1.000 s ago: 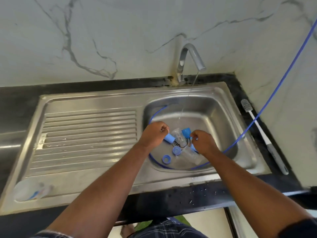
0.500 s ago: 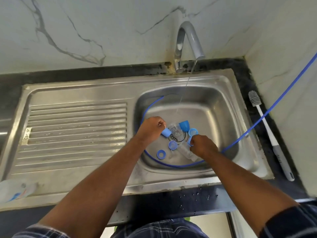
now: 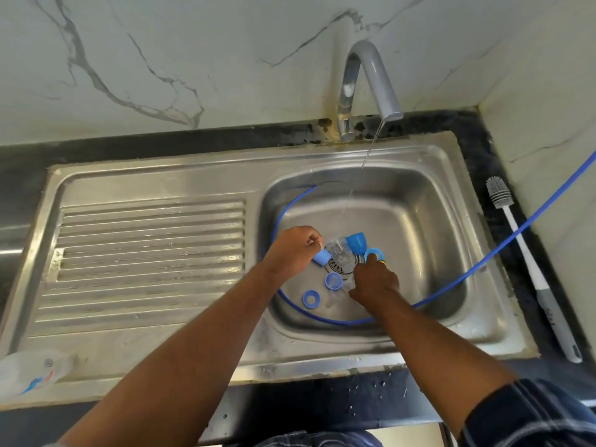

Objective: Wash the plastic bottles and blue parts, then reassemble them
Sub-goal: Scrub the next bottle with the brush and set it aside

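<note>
I see the left hand [image 3: 295,250] pinching a small blue cap [image 3: 321,257] just left of the drain. The right hand [image 3: 375,282] curls, I think, round a clear bottle [image 3: 340,293] on the sink [image 3: 435,253] floor; it's blurred. 2 loose blue parts, a ring [image 3: 311,299] and a cup [image 3: 333,281], lie beside it.

Blue parts [image 3: 333,281] and clear bottles [image 3: 337,250] lie in sink [image 3: 419,253].

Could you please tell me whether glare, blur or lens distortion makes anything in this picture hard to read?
Head view: the wide lens bows the sink's rim; soft glare lies on the draining board; the clear bottle over the drain nearly vanishes against the steel; the lower-left bottle is smeared; the left hand and its blue cap read sharply.
</note>
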